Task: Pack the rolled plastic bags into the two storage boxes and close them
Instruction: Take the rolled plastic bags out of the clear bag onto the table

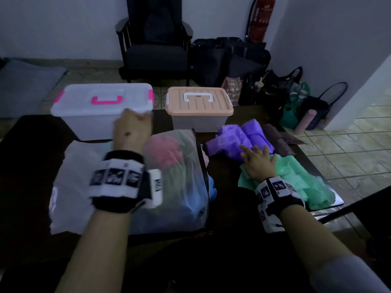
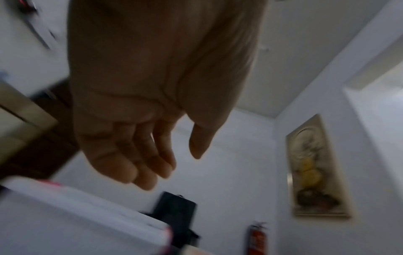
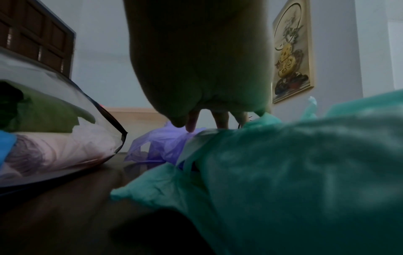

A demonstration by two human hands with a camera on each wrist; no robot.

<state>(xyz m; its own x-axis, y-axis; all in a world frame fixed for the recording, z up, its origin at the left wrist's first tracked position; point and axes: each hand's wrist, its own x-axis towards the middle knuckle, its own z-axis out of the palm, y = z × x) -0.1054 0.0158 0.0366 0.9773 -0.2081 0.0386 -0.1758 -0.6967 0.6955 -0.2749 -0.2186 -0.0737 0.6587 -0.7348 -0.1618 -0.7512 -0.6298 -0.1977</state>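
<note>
Two lidded storage boxes stand at the table's far side: a clear one with pink handle and clips (image 1: 101,106) on the left and one with a peach lid (image 1: 198,104) on the right; both lids are down. My left hand (image 1: 132,127) hovers at the clear box's front right corner; in the left wrist view the left hand (image 2: 161,162) has loosely extended fingers holding nothing above the box lid (image 2: 82,215). My right hand (image 1: 257,159) lies flat with spread fingers on the purple bags (image 1: 243,138) and green bags (image 1: 296,180). The purple bags (image 3: 161,146) and green bags (image 3: 294,172) fill the right wrist view.
A large clear zip bag (image 1: 175,182) stuffed with coloured bag rolls lies at the table's middle. Brown bags (image 1: 277,138) lie behind the purple ones. A dark armchair (image 1: 154,39), a fire extinguisher (image 1: 260,20) and several tote bags (image 1: 285,92) stand on the floor beyond.
</note>
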